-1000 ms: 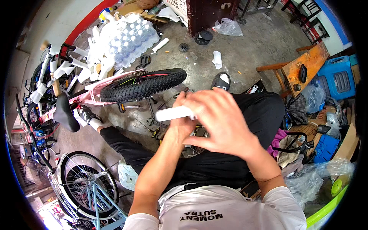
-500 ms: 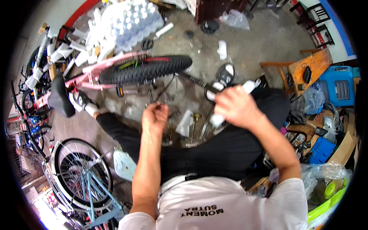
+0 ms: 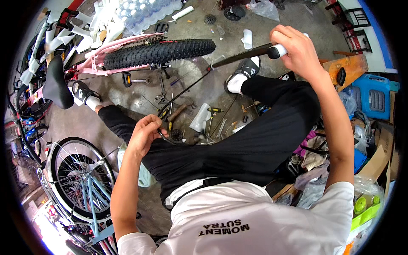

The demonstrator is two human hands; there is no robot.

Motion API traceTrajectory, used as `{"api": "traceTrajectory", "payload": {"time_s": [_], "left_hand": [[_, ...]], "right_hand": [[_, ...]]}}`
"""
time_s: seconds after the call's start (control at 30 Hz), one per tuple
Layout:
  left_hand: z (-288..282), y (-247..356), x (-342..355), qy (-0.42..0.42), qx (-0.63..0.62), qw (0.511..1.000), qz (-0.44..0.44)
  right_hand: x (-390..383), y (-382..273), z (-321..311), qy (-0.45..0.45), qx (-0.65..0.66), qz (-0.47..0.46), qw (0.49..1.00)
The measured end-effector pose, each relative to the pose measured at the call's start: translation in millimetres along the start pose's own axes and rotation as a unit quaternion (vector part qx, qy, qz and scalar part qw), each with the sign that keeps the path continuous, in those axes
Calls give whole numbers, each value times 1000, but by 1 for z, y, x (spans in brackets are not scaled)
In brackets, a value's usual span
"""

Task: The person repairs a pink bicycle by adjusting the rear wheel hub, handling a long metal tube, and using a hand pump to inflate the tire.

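Observation:
My right hand (image 3: 293, 49) is wrapped round the white, black-capped handle (image 3: 278, 51) of what looks like a floor pump. Its long black barrel (image 3: 242, 56) slants away to the left and narrows toward the floor. From the barrel's far end a thin black hose (image 3: 187, 89) curves down to my left hand (image 3: 148, 129), whose fingers close on it above my thigh. The hose's tip beyond those fingers is hard to make out. Ahead, a pink bicycle (image 3: 91, 63) shows its knobbly black tyre (image 3: 159, 54) close to the barrel's far end.
Between my legs lie a hammer (image 3: 179, 111), a yellow-black T-handled tool (image 3: 214, 110) and several spanners. A blue bicycle's wheel (image 3: 83, 180) stands at the left. Wrapped bottles (image 3: 146, 12) lie at the back; a blue case (image 3: 374, 97) and cardboard (image 3: 380, 157) crowd the right.
My right hand has risen up and right with the handle, and more of the barrel shows. My left hand has drawn back leftward and lower, with the hose stretched out more.

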State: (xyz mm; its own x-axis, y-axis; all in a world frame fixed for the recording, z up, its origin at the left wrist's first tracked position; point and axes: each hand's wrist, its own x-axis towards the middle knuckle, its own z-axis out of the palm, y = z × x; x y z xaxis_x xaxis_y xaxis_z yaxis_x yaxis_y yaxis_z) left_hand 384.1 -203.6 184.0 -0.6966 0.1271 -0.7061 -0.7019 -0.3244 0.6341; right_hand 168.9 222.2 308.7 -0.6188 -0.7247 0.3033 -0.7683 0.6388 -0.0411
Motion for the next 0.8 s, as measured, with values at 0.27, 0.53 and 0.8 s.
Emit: {"api": "traceTrajectory", "payload": {"time_s": [0.27,0.53,0.8], "left_hand": [[15,45,-41,-102,-6,994,27],[9,85,-78,-123,-151,968,161],[38,100,-86,84,173,875,445]], "right_hand": [[18,6,9,-1,-4,27,1000],[37,-14,15,24,-27,-17,999],[40,-31,30,46,-54,-20,997]]}}
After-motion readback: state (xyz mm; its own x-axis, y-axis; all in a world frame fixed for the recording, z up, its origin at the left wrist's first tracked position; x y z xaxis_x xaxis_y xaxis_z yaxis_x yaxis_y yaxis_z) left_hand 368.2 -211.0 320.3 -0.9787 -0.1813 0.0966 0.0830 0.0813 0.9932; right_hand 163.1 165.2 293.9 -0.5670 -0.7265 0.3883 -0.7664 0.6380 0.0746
